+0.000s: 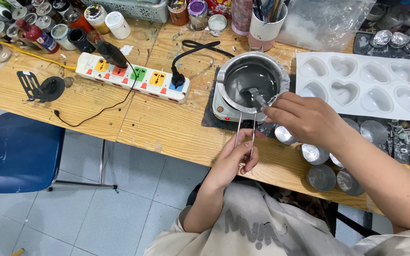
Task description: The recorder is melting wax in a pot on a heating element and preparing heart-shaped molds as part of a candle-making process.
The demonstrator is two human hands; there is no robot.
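A small metal melting pot (251,79) full of grey molten liquid sits on a white electric warmer (224,110) on the wooden table. My left hand (236,159) grips the pot's long wire handle (245,128) near the table's front edge. My right hand (304,116) holds a metal stirring tool (258,97) whose tip dips into the liquid.
A white silicone mould with heart-shaped cavities (364,85) lies to the right. Several small foil cups (321,178) stand near my right forearm. A colourful power strip (134,78), jars, bottles and a cup of brushes (266,23) crowd the back. A blue chair (20,151) stands at the left.
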